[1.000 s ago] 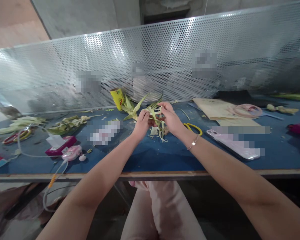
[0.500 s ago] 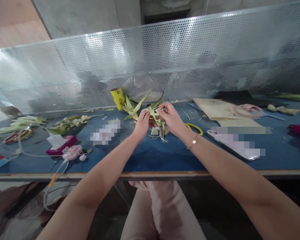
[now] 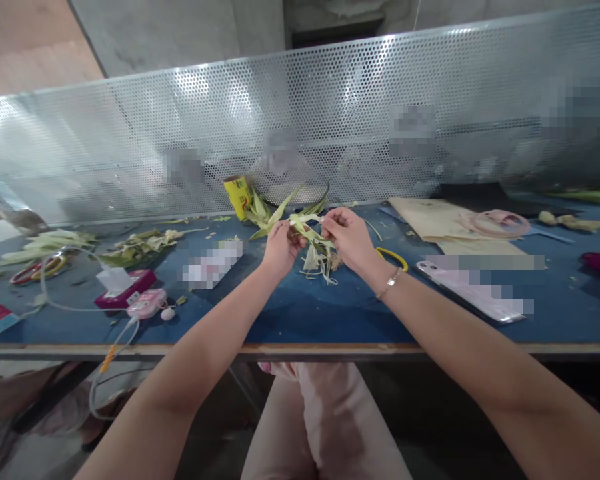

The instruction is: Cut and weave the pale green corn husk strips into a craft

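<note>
Pale green corn husk strips (image 3: 306,223) stretch between my two hands above the middle of the table. My left hand (image 3: 281,249) pinches their left end, fingers curled. At the other side my right hand (image 3: 347,237), with a bracelet at the wrist, grips a strip's right end between thumb and fingertips. Below the hands lies a small heap of husk scraps (image 3: 316,263). Behind the left hand, longer green husk leaves (image 3: 267,213) lean beside a yellow can-like container (image 3: 237,197). A yellow scissor-like handle (image 3: 394,257) shows partly behind my right wrist.
A phone (image 3: 467,290) lies at right, near tan paper sheets (image 3: 430,223) and a pink ring-shaped coil (image 3: 500,224). On the left are a tissue pack (image 3: 125,289), a pink charger with cable (image 3: 147,303), scissors (image 3: 35,270) and husk piles (image 3: 137,248). A perforated metal screen (image 3: 330,120) bounds the back.
My hands have moved slightly apart, and the husk strip between them is now stretched out more. The view has shifted a little.
</note>
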### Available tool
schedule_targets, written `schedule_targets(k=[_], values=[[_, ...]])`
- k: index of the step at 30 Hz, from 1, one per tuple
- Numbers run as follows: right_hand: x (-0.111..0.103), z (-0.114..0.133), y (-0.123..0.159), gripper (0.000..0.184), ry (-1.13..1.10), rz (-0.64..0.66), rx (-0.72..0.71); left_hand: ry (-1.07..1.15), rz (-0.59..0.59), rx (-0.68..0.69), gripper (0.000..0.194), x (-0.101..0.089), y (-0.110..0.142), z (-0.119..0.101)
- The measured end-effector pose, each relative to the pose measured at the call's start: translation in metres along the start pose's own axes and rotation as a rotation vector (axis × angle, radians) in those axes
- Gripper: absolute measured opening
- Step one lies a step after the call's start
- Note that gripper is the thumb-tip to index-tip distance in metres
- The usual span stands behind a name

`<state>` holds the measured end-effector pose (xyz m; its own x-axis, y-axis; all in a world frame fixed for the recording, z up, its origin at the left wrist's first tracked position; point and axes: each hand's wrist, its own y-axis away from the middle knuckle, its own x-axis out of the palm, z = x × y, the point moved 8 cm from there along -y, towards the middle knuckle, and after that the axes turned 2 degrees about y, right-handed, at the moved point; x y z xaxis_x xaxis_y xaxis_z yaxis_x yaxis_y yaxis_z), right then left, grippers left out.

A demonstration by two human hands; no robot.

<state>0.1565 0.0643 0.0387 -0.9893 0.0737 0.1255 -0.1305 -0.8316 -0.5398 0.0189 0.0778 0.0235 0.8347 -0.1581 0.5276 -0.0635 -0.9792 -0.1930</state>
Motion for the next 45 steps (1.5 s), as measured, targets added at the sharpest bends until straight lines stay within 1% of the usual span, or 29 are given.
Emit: schedule_targets(k=[6, 11, 13, 17, 19, 23, 26, 29, 31, 34, 36, 38, 42, 45], values=[[0.0, -0.001, -0.001, 0.026, -0.024, -0.01, -0.005, -0.006, 0.02, 0.001, 0.017, 0.002, 0.001, 0.0], [-0.002, -0.001, -0.001, 0.032, -0.011, -0.042, 0.007, -0.029, 0.076, 0.008, 0.015, 0.005, 0.001, 0.003], [-0.002, 0.001, 0.0, 0.033, -0.028, -0.04, 0.01, -0.013, 0.055, 0.017, 0.015, 0.003, -0.001, 0.002], [0.0, 0.003, 0.001, 0.029, -0.032, -0.022, 0.012, 0.058, -0.031, 0.017, 0.018, -0.006, -0.004, -0.002], [0.001, 0.0, 0.002, 0.026, -0.035, -0.02, 0.042, 0.071, -0.038, 0.006, 0.016, -0.005, -0.003, -0.004], [0.002, -0.007, 0.001, 0.027, -0.065, -0.014, 0.094, 0.081, -0.04, -0.008, 0.007, -0.004, -0.002, -0.004], [0.004, -0.005, 0.001, 0.027, -0.072, 0.024, 0.082, 0.087, -0.04, -0.02, 0.005, -0.003, -0.001, -0.003], [0.009, 0.002, 0.003, 0.021, -0.114, 0.11, 0.057, 0.101, -0.03, -0.029, 0.005, -0.003, -0.001, -0.003], [0.011, 0.007, 0.004, 0.019, -0.134, 0.139, 0.032, 0.105, -0.032, -0.035, 0.008, -0.003, -0.001, -0.004], [0.011, 0.009, 0.004, 0.026, -0.103, 0.135, 0.001, 0.089, -0.031, -0.045, 0.013, -0.003, -0.002, -0.003], [0.011, 0.006, 0.003, 0.029, -0.07, 0.145, 0.01, 0.085, -0.026, -0.043, 0.015, -0.004, -0.003, -0.002], [0.009, 0.003, 0.002, 0.028, -0.04, 0.132, 0.02, 0.084, -0.017, -0.031, 0.017, -0.004, -0.004, -0.001], [0.002, 0.002, 0.0, 0.027, 0.005, 0.05, 0.007, 0.06, 0.025, -0.01, 0.015, -0.002, -0.004, 0.0], [0.0, 0.001, 0.0, 0.028, -0.005, 0.033, 0.045, 0.04, 0.033, -0.003, 0.014, -0.001, -0.003, 0.0]])
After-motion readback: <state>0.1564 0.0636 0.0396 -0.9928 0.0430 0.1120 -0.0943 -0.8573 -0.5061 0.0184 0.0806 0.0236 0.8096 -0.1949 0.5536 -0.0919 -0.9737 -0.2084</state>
